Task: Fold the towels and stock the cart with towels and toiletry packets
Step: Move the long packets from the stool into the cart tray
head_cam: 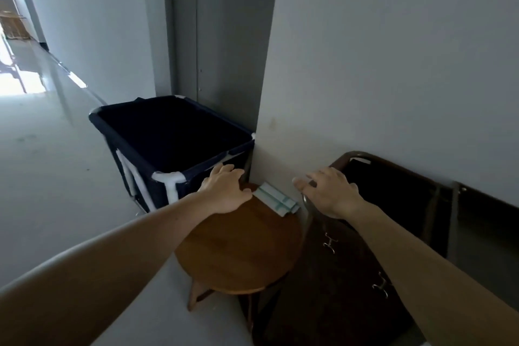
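On the stool [238,250] rests the flat left hand [224,191]; the right hand [331,192], fingers spread, touches the cart [362,155]

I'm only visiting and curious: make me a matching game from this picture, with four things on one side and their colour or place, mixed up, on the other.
Things:
1. fabric bin
2. round stool
3. packets
4. cart

Descriptions:
A. lying at the stool's far edge
B. dark brown, farthest right
C. navy with white trim
D. wooden, with the left hand resting on its rim

Pairs: 1-C; 2-D; 3-A; 4-B.
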Tool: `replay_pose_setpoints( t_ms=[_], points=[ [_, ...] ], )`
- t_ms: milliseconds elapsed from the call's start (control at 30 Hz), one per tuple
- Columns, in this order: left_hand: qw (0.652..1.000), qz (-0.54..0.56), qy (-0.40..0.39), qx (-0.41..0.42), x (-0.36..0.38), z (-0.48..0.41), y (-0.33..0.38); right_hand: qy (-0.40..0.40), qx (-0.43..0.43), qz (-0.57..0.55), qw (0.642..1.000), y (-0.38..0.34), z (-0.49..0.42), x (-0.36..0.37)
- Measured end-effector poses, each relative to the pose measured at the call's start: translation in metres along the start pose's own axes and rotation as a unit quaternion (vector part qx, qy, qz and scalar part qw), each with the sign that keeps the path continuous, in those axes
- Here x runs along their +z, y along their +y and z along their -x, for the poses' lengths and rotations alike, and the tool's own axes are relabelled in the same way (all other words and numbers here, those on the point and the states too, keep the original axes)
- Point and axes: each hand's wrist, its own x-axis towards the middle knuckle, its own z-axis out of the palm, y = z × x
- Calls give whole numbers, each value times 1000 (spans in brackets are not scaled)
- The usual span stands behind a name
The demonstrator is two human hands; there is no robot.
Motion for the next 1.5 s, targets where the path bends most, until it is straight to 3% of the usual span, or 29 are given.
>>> replay_pose_setpoints(
  t_ms=[600,800,1133,1300,1500],
  points=[
    [997,23,-71,-21,-5,-220,-86,-150,-52,-6,987,-57,-275,37],
    [991,36,-129,14,31,-310,-113,-191,6,16,981,-47,-349,72],
    [966,65,-239,74,100,-445,-153,-209,200,-42,956,-4,-427,178],
    [948,69,-304,67,160,-470,-159,-217,238,-73,944,32,-438,251],
    [941,68,-329,42,226,-504,-156,-235,245,-62,939,74,-476,330]
  ],
)
